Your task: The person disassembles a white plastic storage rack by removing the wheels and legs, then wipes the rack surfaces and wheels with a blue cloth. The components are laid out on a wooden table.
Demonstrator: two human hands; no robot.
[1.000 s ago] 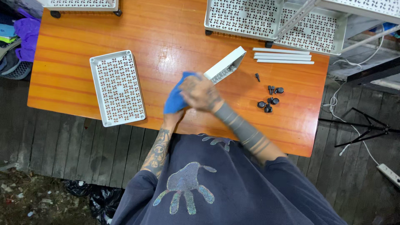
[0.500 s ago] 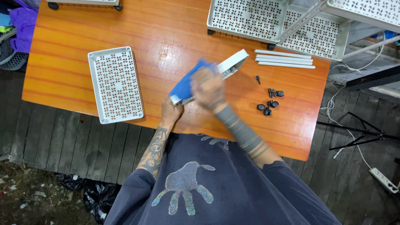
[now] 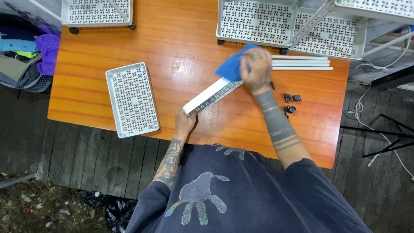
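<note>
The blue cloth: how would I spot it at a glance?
Find the orange wooden table, then the white perforated tray held tilted on edge near its middle. The blue cloth sits at that tray's far end under the right hand, the only blue thing on the table.

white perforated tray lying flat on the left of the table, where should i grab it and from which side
Probably grip the white perforated plastic tray by its raised rim on the two long sides, coming from above. It lies flat on the orange wooden table, apart from other things, so both rims are free.
</note>
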